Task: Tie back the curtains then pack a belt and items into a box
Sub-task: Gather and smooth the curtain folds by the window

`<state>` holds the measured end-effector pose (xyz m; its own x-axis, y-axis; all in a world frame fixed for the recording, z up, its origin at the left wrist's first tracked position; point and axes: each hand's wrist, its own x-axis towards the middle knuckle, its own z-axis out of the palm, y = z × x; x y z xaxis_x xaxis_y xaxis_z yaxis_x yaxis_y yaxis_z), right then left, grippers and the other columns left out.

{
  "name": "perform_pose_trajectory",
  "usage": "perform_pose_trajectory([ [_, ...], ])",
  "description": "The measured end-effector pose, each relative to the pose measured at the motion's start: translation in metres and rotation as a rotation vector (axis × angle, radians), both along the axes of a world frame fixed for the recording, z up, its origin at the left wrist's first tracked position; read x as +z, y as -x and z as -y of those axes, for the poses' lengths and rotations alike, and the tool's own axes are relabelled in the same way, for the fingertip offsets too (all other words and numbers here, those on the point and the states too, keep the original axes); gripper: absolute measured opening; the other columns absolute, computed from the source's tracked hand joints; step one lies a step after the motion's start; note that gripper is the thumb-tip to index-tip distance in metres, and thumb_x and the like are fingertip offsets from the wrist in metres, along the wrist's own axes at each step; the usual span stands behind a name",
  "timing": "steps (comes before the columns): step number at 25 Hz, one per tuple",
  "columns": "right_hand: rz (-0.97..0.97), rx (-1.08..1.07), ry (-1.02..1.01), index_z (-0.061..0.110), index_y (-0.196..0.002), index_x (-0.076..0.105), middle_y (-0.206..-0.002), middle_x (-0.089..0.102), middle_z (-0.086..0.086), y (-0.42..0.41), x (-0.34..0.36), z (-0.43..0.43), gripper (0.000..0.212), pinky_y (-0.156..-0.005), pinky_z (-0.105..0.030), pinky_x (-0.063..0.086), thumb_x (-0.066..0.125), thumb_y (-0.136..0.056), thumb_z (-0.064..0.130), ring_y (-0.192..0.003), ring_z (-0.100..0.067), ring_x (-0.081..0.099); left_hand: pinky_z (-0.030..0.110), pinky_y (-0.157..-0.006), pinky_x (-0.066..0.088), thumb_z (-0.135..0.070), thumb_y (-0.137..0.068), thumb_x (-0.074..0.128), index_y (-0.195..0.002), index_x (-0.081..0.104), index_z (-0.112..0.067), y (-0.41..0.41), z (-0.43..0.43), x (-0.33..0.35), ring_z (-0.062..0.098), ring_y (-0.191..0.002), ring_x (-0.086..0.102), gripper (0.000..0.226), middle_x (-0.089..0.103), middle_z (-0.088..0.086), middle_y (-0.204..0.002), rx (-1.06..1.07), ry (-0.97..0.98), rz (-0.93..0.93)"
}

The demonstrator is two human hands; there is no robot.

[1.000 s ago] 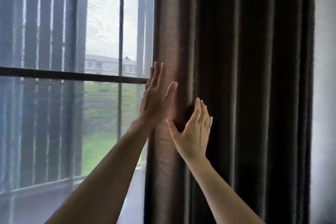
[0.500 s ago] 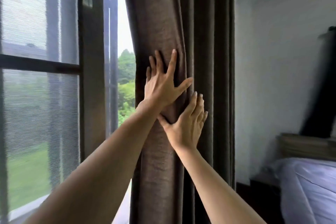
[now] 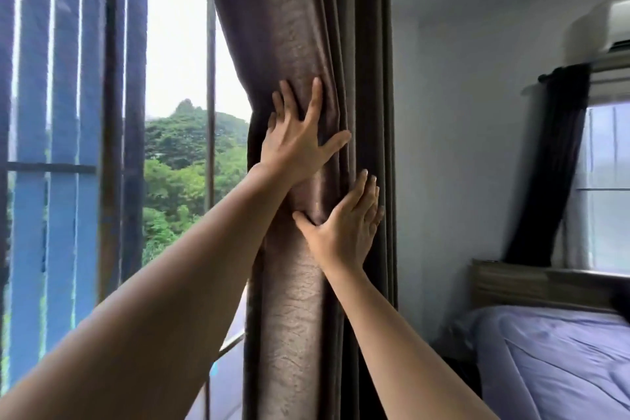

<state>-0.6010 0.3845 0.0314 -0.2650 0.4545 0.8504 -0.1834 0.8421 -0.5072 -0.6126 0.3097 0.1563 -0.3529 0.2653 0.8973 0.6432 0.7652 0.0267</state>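
Observation:
A heavy dark brown curtain point(image 3: 293, 27) hangs bunched into a narrow column beside the window. My left hand point(image 3: 298, 140) lies flat on its folds with fingers spread, pressing it to the right. Just below and to the right, my right hand point(image 3: 346, 232) also rests open-palmed against the fabric, thumb out to the left. Neither hand grips anything. No tie-back, belt or box is in view.
The window point(image 3: 177, 78) on the left stands uncovered, with bars and green trees outside. A white wall point(image 3: 450, 147) is right of the curtain. A bed with pale purple bedding point(image 3: 552, 361) sits at lower right, under a second window with a dark curtain point(image 3: 552, 164) and an air conditioner point(image 3: 600, 27).
Both hands have pushed the curtain rightward, gathering it tighter and uncovering more window. The view has swung right, so the wall, bed and second window now show.

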Motion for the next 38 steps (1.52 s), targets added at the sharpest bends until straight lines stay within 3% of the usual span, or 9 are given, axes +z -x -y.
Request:
perform_pose_trajectory([
  [9,0.019,-0.070,0.012,0.008,-0.149,0.001,-0.156,0.013,-0.019,0.123,-0.009,-0.136,0.121,-0.116,-0.038,-0.001,0.073,-0.065,0.056,-0.146,-0.030,0.011,0.047,-0.117,0.009,-0.070,-0.083,0.039,-0.145,-0.018,-0.033,0.124,-0.134,-0.008,0.037,-0.143,-0.014,0.092,-0.024,0.023,-0.152,-0.077,0.025,0.130],
  [24,0.126,-0.114,0.010,0.010,-0.149,-0.006,-0.158,0.003,-0.015,0.291,-0.023,-0.278,0.118,-0.114,-0.038,-0.006,0.069,-0.070,0.058,-0.147,-0.028,0.002,0.045,-0.117,0.005,-0.071,-0.082,0.038,-0.144,-0.023,-0.031,0.294,-0.281,-0.013,0.038,-0.143,-0.014,0.096,-0.028,0.024,-0.151,-0.091,0.124,0.206],
  [33,0.171,-0.066,0.037,0.017,-0.147,-0.015,-0.158,-0.009,-0.011,0.374,-0.026,-0.364,0.113,-0.112,-0.036,-0.014,0.064,-0.075,0.055,-0.146,-0.025,-0.011,0.048,-0.116,0.008,-0.068,-0.084,0.038,-0.144,-0.022,-0.031,0.384,-0.365,-0.017,0.041,-0.143,-0.009,0.093,-0.030,0.021,-0.151,-0.122,0.159,0.197],
  [38,0.120,0.006,0.023,0.022,-0.148,-0.012,-0.158,0.001,-0.014,0.423,-0.027,-0.399,0.112,-0.113,-0.038,-0.010,0.067,-0.074,0.052,-0.146,-0.028,-0.004,0.047,-0.116,0.008,-0.061,-0.090,0.034,-0.144,-0.022,-0.031,0.412,-0.390,-0.018,0.039,-0.144,-0.008,0.084,-0.028,0.019,-0.152,-0.058,0.152,0.248],
])
